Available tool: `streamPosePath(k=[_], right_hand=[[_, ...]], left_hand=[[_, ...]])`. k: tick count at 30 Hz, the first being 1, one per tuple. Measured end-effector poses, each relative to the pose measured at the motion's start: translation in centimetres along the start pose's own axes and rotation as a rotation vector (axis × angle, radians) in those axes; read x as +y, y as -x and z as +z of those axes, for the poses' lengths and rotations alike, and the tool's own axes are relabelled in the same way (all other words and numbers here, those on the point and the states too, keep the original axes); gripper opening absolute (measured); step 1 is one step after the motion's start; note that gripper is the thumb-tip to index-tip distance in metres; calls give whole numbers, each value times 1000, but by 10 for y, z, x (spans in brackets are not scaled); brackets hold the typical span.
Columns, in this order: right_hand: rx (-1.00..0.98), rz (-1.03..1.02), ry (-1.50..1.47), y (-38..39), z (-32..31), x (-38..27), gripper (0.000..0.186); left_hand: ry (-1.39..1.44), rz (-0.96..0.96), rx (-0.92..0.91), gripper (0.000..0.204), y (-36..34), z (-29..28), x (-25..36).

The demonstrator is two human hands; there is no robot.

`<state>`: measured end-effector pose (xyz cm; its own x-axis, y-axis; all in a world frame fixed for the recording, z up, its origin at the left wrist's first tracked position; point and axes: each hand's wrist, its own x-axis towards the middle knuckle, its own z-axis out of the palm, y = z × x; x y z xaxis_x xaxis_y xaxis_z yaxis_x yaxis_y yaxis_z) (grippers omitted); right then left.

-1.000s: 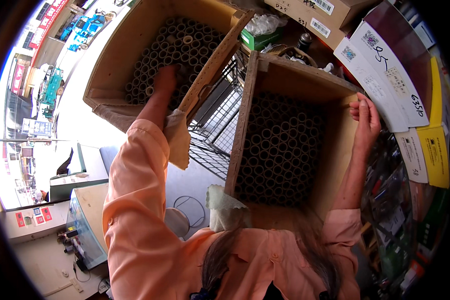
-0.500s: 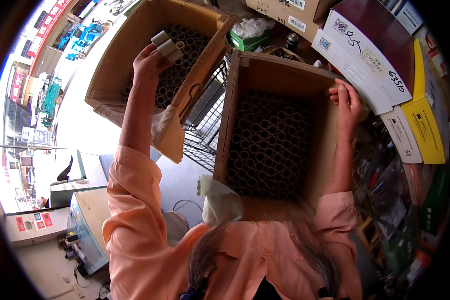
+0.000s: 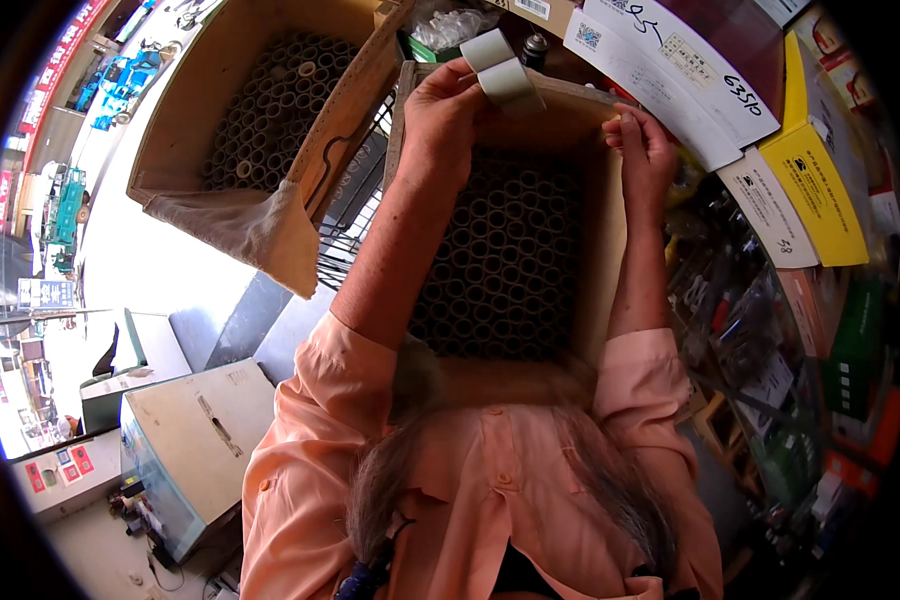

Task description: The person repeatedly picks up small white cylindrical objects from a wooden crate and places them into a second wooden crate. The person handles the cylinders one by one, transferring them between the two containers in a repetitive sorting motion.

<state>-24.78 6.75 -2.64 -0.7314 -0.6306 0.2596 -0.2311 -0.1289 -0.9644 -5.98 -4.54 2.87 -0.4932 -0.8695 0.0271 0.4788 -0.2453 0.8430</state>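
Note:
My left hand (image 3: 440, 118) is closed on a pair of short pale grey-green cylinders (image 3: 508, 82), pinched at their left side. They hang over the far rim of the nearer wooden box (image 3: 460, 385). Inside that box stand many upright round tubes (image 3: 510, 250), packed side by side with open ends up. At the box's far right corner is my right hand (image 3: 642, 150), its thumb and fingers pressed together. Whether something small lies between those fingertips is hidden.
A second wooden box (image 3: 175, 130) to the left holds similar tubes, with a cloth (image 3: 292, 235) draped over its near corner. Cartons, one a yellow box (image 3: 820, 140), line the right. A black wire rack (image 3: 345, 215) shows between the boxes. At lower left sits a glass-sided cabinet (image 3: 200, 420).
My left hand has carried the two cylinders rightward from above the left box to the far edge of the nearer box. My right hand keeps its place by that box's corner. The view has shifted.

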Motion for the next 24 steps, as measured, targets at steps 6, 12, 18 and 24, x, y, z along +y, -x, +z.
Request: streamPosePath(k=[6,12,18,24], right_hand=[[-17,-64,159,-1,1,2,19],[-100,-157,385,5,8,-1,21],[-473,134,-207,8,20,-13,32],[-576,184,-130,12,21,-21,34]], left_hand=[[-227,-34,25,19,11,-12,-20],[-264,-90,-15,20,8,-8,-24],[-335,-118,-11,19,6,-4,-22],[-281,-94,-36,17,4,-10,-28]])
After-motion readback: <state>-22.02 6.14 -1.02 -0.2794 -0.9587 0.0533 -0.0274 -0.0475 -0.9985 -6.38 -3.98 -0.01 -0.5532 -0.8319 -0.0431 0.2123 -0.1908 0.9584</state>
